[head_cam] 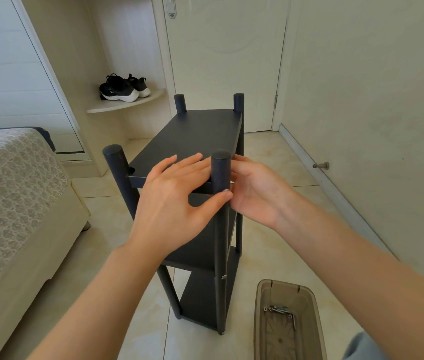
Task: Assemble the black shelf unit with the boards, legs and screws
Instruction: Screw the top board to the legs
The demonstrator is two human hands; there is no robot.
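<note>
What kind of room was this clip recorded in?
Most likely a home bedroom: a bed with a patterned cover stands on the left, a closed door faces the camera, and a pair of sneakers sits on a built-in corner shelf.

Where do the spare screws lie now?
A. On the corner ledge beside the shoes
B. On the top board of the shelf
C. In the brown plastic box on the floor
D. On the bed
C: the screws lie inside the box, which stands on the floor to the right of the shelf.
</note>
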